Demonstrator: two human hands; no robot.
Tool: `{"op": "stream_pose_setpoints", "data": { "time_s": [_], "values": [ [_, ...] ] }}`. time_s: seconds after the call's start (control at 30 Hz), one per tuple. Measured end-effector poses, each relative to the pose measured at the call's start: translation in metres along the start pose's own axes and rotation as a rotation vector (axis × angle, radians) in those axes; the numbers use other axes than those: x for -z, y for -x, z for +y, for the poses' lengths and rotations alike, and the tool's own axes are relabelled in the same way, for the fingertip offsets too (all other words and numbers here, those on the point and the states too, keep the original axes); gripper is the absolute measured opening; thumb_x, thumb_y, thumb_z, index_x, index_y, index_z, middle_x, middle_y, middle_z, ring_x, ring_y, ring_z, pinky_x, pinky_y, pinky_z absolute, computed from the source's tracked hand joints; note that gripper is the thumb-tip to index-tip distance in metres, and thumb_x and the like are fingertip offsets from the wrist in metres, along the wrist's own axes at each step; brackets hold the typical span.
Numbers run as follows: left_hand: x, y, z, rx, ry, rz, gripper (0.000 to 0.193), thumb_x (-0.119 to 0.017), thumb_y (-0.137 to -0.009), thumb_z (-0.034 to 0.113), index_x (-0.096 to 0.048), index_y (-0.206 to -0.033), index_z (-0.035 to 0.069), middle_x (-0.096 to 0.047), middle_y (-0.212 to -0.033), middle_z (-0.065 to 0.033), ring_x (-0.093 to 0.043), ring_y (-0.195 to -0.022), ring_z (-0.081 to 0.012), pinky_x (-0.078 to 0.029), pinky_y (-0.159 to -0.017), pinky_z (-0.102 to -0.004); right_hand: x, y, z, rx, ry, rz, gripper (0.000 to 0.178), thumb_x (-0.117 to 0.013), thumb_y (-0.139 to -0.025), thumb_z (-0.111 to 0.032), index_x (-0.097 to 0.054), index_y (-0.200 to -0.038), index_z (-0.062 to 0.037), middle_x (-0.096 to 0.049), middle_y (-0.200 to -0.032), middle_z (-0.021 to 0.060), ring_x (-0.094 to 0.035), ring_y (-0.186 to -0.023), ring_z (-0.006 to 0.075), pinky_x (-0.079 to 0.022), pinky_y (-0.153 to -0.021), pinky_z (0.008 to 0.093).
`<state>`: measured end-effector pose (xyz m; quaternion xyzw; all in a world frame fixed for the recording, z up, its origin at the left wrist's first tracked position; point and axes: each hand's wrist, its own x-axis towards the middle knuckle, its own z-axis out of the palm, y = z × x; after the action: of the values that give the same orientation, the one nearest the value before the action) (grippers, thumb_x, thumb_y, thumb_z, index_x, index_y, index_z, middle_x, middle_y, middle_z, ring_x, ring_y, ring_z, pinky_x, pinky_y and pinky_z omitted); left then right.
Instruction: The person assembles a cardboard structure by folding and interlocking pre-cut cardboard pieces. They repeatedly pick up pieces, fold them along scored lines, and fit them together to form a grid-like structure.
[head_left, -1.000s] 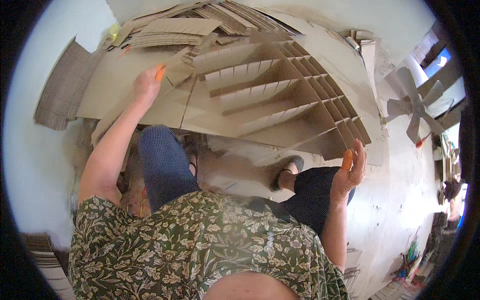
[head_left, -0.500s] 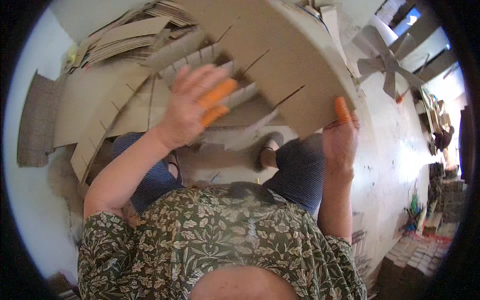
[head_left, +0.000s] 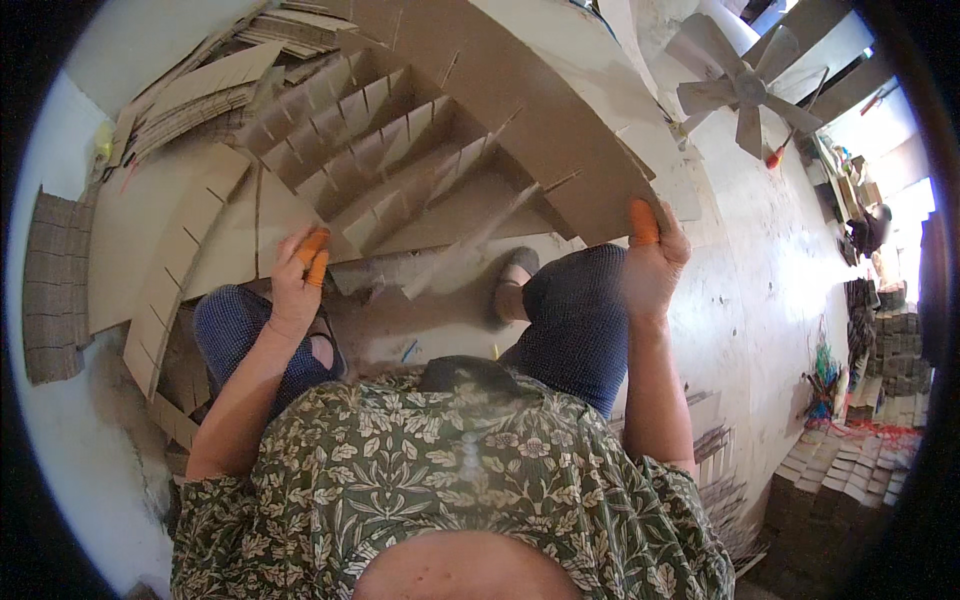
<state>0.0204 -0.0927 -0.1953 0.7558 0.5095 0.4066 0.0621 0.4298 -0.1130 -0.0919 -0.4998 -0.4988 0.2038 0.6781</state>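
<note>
A long slotted cardboard strip (head_left: 560,120) curves from the top down to the right, and my right hand (head_left: 655,262) grips its near right end, an orange cover on the thumb. Crosswise slotted cardboard dividers (head_left: 400,140) stand upright beside it, forming a grid with open cells. My left hand (head_left: 295,285), with orange covers on its fingers, is closed at the near left corner of this cardboard grid; its grip is partly hidden. One narrow loose-looking strip (head_left: 470,240) slants below the grid, between my feet.
Flat cardboard stacks (head_left: 200,95) lie at the far left, and a slotted strip (head_left: 170,270) leans by my left knee. A bundled cardboard stack (head_left: 55,285) stands against the wall. A fan (head_left: 750,88) is at the far right; more cardboard bundles (head_left: 835,475) lie at right.
My left hand has come down from over the dividers to the grid's near left corner, its spread fingers now closed. The long strip in my right hand has lowered toward the dividers.
</note>
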Motion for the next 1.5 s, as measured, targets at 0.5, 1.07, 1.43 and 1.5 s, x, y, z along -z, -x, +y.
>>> {"op": "stream_pose_setpoints", "data": {
  "time_s": [0.5,1.07,1.43,1.5],
  "values": [
    [-0.005,-0.005,0.003,0.004,-0.003,-0.071,0.024,-0.062,-0.079,0.001,-0.065,-0.103,0.001,-0.062,-0.111,-0.0138,-0.056,-0.102,-0.0324,-0.046,-0.088,-0.0364,-0.013,-0.011,-0.004,0.281,0.296,0.039,0.011,-0.065,-0.084,-0.001,-0.067,-0.095,-0.0001,-0.064,-0.07,0.0058,-0.052,-0.067,0.0066,-0.043,-0.06,0.0231],
    [0.005,-0.009,0.002,0.013,-0.057,-0.116,0.022,-0.062,-0.077,0.002,-0.065,-0.098,0.003,-0.063,-0.108,-0.0123,-0.057,-0.099,-0.0327,-0.046,-0.085,-0.0387,-0.026,0.006,0.012,0.38,0.6,-0.177,0.01,-0.065,-0.084,-0.001,-0.066,-0.094,-0.0015,-0.058,-0.063,0.0161,-0.052,-0.053,0.0119,-0.043,-0.05,0.0273],
    [0.002,-0.007,0.002,0.067,0.025,-0.109,0.022,-0.061,-0.08,0.003,-0.065,-0.101,0.003,-0.062,-0.11,-0.0129,-0.057,-0.1,-0.0323,-0.046,-0.087,-0.038,-0.025,0.006,0.019,0.221,0.63,-0.204,0.01,-0.065,-0.085,-0.004,-0.065,-0.094,-0.0013,-0.059,-0.066,0.0217,-0.059,-0.054,0.0224,-0.046,-0.053,0.0303],
    [0.001,-0.008,0.003,0.06,0.046,-0.107,0.02,-0.062,-0.081,0.003,-0.064,-0.101,0.001,-0.063,-0.108,-0.015,-0.058,-0.1,-0.0322,-0.046,-0.086,-0.0371,-0.022,0.009,0.014,0.152,0.689,-0.235,0.011,-0.065,-0.085,-0.004,-0.065,-0.095,-0.0008,-0.061,-0.068,0.0212,-0.062,-0.058,0.025,-0.047,-0.056,0.0312]
  ]
}}
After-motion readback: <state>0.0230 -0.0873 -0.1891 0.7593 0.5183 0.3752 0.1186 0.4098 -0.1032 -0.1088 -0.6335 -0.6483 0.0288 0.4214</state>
